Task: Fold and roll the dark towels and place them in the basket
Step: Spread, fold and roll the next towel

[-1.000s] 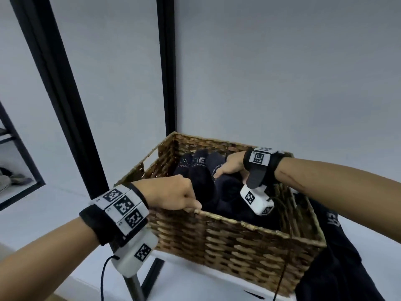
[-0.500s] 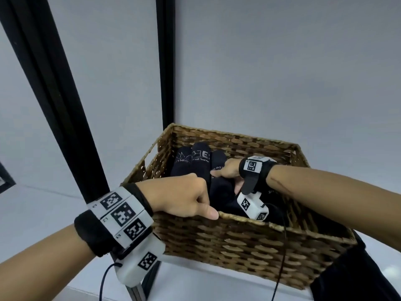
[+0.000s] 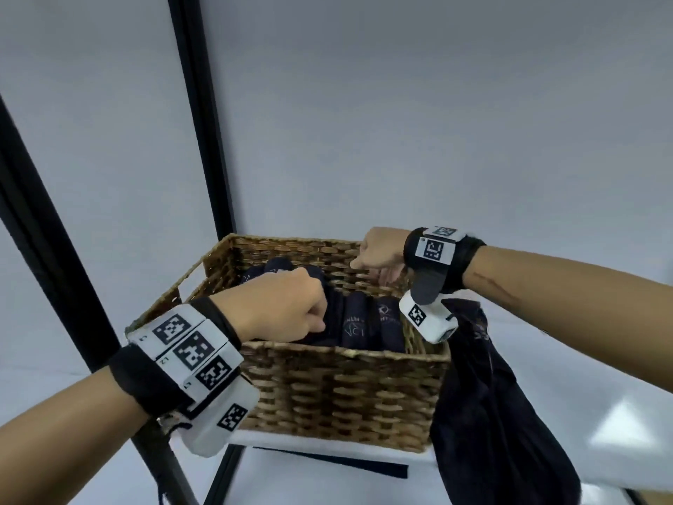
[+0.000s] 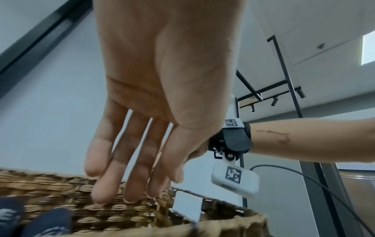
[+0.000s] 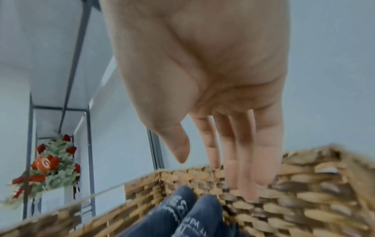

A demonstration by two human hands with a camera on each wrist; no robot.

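A wicker basket [image 3: 327, 388] stands on a white surface, with several rolled dark towels [image 3: 358, 322] upright inside it. Another dark towel [image 3: 484, 395] hangs unrolled against the basket's right side. My left hand [image 3: 309, 315] hovers over the towels near the front left, palm down; in the left wrist view the left hand [image 4: 129, 184] has straight, spread fingers and holds nothing. My right hand [image 3: 375, 256] is at the far right corner. In the right wrist view its straight fingers [image 5: 249, 176] touch the inside of the basket wall [image 5: 304, 200], above rolled towels [image 5: 182, 213].
Black metal posts [image 3: 200, 114] [image 3: 47, 267] rise behind and left of the basket. The white surface [image 3: 582, 395] extends to the right. A potted plant with red flowers [image 5: 46, 165] stands on a shelf, seen in the right wrist view.
My right hand has lifted off the towels inside the basket and gone to the far right corner. My left hand has left the front rim and moved over the towels.
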